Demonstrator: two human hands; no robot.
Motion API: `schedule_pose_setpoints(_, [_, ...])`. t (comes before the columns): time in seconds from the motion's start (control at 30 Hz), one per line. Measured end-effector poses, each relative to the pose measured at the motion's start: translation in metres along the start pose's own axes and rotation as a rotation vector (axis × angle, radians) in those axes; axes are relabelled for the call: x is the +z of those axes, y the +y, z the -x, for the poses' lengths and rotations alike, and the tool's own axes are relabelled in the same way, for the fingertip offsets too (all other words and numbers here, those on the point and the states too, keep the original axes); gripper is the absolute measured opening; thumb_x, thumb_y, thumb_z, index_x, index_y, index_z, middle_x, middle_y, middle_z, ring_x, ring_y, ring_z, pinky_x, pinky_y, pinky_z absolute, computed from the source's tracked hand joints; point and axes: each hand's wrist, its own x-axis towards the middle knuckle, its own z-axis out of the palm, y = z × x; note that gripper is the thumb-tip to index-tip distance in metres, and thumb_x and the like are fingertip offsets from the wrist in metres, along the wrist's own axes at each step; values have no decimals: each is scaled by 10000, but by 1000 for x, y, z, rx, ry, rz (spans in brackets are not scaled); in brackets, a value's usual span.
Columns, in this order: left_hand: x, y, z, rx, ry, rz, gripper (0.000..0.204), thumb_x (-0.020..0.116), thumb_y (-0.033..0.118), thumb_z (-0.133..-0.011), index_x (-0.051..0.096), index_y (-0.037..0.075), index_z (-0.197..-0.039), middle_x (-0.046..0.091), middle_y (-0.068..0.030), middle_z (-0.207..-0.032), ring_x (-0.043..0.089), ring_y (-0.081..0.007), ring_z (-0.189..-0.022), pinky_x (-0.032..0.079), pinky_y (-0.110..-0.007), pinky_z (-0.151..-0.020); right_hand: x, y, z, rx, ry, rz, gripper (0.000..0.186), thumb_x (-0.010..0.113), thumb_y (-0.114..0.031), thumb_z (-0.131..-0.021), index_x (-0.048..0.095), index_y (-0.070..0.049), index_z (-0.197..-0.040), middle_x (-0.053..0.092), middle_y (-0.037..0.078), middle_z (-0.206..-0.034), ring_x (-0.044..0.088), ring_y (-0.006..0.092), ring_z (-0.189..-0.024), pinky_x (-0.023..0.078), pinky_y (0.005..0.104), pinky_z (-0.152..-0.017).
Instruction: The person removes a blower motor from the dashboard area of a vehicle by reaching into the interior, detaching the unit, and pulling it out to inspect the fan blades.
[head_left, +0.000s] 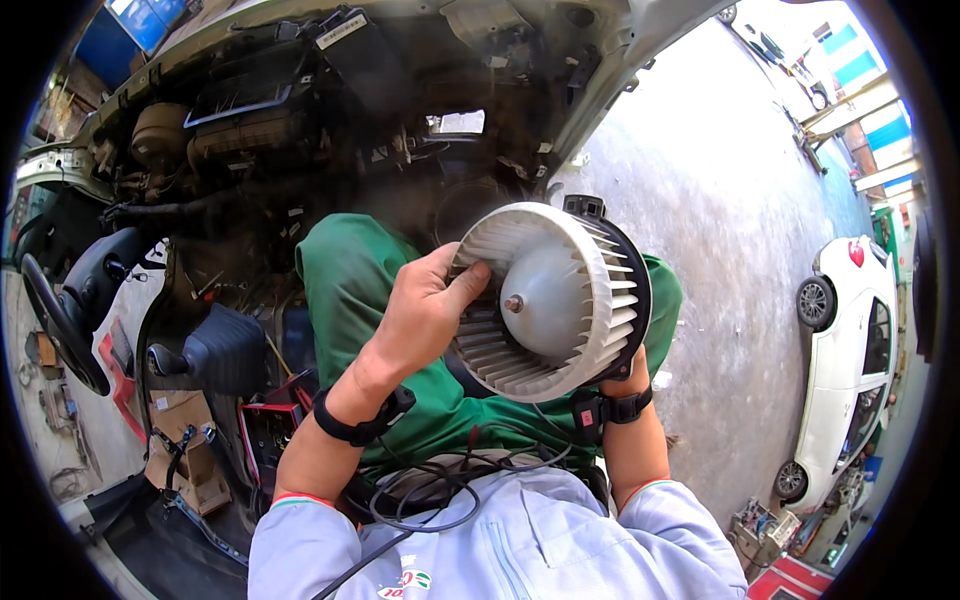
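A blower fan [548, 300] with a pale, ribbed wheel, a rounded centre hub with a short shaft and a black mounting plate is held up over my knees. My left hand [428, 305] grips the wheel's left rim, thumb inside against the blades. My right hand [625, 372] holds the fan from underneath at the lower right, its fingers mostly hidden behind it. Black cables [425, 495] lie looped across my lap.
The stripped dashboard frame [260, 140] spans the upper left, with a steering wheel [40, 310] and gear lever [215, 350] below. An open cardboard box [195, 480] sits lower left. A white car [840, 420] stands on the workshop floor [710, 230] to the right.
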Motion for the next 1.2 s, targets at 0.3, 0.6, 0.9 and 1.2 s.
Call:
schedule_pose_setpoints(0.3, [-5,-9,-7,26,23,-90,288,584,133,-1020,634,-49,-1238,713,-56,-1118,620,-94,-980,494,-253,-876,1,0,-6,8,9,63,450,528,-323,-1013,545,-34,-1358,645,136,-1284,643,262,-1136,538,412,-970])
schedule_pose_setpoints(0.6, [-24,-30,-25,-91,-79,-8,272,630,173,-1004,662,-37,-1173,713,-32,-1050,609,-84,-940,498,-259,-854,-13,-3,-28,85,156,33,516,543,-359,-994,567,31,-1332,660,177,-1267,668,271,-1103,553,400,-954])
schedule_pose_setpoints(0.9, [-121,-2,-109,-168,343,166,195,583,143,-914,670,-23,-969,438,44,-671,351,-52,-541,289,-227,-483,0,-5,-105,128,499,952,522,799,-166,-783,633,73,-1217,702,71,-1016,678,151,-851,566,287,-798])
schedule_pose_setpoints(1.2, [-164,-28,-168,-313,427,479,117,578,77,-888,590,-21,-952,413,25,-651,346,-70,-528,285,-229,-459,-21,55,-145,-38,388,2103,767,885,-351,-595,624,-70,-1259,679,196,-1114,685,363,-965,566,432,-847])
